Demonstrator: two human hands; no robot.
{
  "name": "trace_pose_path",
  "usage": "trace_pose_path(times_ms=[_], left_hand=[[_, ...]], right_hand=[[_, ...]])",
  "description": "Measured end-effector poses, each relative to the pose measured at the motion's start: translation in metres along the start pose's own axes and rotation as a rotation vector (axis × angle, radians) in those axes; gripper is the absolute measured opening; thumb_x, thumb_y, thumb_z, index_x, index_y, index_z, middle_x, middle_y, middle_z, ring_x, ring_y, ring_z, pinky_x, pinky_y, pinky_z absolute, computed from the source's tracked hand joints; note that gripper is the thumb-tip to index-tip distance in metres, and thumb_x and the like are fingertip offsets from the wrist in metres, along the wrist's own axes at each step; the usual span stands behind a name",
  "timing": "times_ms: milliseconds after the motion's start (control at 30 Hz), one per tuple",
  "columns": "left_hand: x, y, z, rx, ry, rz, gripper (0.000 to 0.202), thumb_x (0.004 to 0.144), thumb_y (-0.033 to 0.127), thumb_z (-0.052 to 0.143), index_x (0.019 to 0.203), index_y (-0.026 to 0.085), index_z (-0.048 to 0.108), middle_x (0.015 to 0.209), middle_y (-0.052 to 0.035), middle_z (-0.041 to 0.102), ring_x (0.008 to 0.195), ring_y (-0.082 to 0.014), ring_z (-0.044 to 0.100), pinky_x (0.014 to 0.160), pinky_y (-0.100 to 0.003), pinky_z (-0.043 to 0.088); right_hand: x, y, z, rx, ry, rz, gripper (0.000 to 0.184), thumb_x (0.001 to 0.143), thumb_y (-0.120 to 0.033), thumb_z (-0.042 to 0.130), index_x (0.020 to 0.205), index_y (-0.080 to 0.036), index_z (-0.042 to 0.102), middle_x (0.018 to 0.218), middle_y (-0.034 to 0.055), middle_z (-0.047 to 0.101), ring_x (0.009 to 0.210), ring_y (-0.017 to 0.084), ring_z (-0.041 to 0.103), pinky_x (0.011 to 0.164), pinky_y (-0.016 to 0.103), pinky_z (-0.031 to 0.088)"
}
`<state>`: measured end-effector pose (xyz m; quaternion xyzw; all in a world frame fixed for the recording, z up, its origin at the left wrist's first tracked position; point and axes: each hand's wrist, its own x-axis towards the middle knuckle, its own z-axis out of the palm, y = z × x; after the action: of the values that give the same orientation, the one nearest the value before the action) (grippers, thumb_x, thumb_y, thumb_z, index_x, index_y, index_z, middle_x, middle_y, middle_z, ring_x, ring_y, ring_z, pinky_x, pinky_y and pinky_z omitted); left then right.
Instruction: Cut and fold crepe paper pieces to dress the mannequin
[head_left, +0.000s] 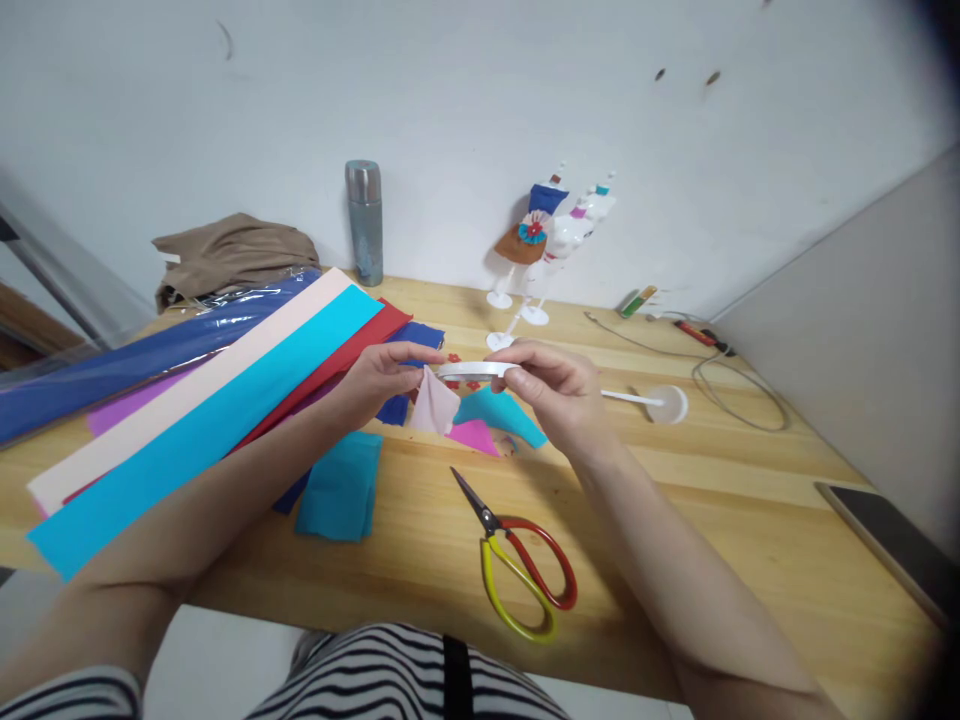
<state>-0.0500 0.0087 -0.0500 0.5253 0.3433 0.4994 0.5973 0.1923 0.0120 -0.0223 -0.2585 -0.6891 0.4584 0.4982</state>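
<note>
Head view: hands meet just above the middle of the wooden table [675, 520]. The right hand [555, 385] holds a flat white ring [474, 369] by its right edge. Its grip is closed on the rim, fingers on top and thumb beneath, so the ring lies level in the air. The left hand [382, 375] comes in from the other side, its grip narrowed to a pinch at the ring's left edge. A pale pink scrap [435, 405] hangs down from those fingertips by its top corner. Whether the scrap touches the ring I cannot tell.

Under the hands, on the table, a teal scrap [499, 412] and a magenta scrap [474, 435] lie touching each other. A folded teal square [341, 485] sits to the left, nearer the front edge. Scissors [525, 570] with one red and one yellow loop lie shut near that edge, blades pointing towards the hands.

Long sheets fan out on the left: cyan [202, 430], pale pink [187, 395] and red [330, 365] side by side, then a blue one [150, 355] in clear wrap farthest back.

By the wall a steel flask [364, 222] stands upright, with a brown cloth [232, 255] heaped to its left. Two dressed figures [551, 230] on white stands are to its right. Another white stand [660, 402] lies on its side just right of the right hand, and a grey cable [739, 385] loops beyond it. A dark slab [892, 545] rests at the table's right edge.
</note>
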Motion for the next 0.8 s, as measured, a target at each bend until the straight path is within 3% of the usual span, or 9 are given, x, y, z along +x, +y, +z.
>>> trace_pose_path(times_ms=[167, 367, 633, 800], left_hand=[[0.001, 0.003, 0.002, 0.125, 0.041, 0.021, 0.035, 0.069, 0.042, 0.087, 0.077, 0.012, 0.072, 0.068, -0.0054, 0.072, 0.055, -0.0128, 0.063, 0.051, -0.023, 0.051], [-0.001, 0.015, -0.001, 0.15, 0.065, 0.037, 0.026, 0.069, 0.036, 0.081, 0.074, 0.013, 0.068, 0.067, -0.004, 0.071, 0.053, -0.0117, 0.061, 0.05, -0.022, 0.049], [-0.004, 0.03, 0.007, 0.249, 0.096, 0.038, 0.011, 0.065, 0.024, 0.073, 0.068, 0.014, 0.068, 0.063, -0.0019, 0.07, 0.051, -0.0095, 0.059, 0.051, -0.02, 0.048], [-0.006, 0.033, 0.018, 0.297, 0.14, -0.006, 0.004, 0.064, 0.013, 0.062, 0.064, 0.014, 0.066, 0.055, 0.001, 0.067, 0.048, -0.0085, 0.06, 0.049, -0.017, 0.048]], right_hand=[[0.0, -0.01, 0.0, -0.19, 0.059, -0.025, 0.019, 0.086, -0.046, 0.077, 0.089, -0.028, 0.081, 0.081, 0.0033, 0.073, 0.075, 0.02, 0.066, 0.069, 0.035, 0.053], [-0.001, -0.013, -0.006, -0.301, 0.08, -0.054, 0.017, 0.088, -0.045, 0.074, 0.09, -0.029, 0.08, 0.078, 0.0027, 0.071, 0.068, 0.019, 0.059, 0.062, 0.035, 0.049], [0.003, 0.0, -0.011, -0.01, 0.05, 0.018, 0.024, 0.079, -0.05, 0.082, 0.084, -0.027, 0.08, 0.075, 0.0024, 0.07, 0.064, 0.018, 0.062, 0.06, 0.034, 0.051], [0.004, 0.011, -0.009, 0.132, -0.035, -0.062, 0.019, 0.081, -0.044, 0.082, 0.086, -0.026, 0.082, 0.072, 0.003, 0.068, 0.065, 0.018, 0.061, 0.062, 0.033, 0.047]])
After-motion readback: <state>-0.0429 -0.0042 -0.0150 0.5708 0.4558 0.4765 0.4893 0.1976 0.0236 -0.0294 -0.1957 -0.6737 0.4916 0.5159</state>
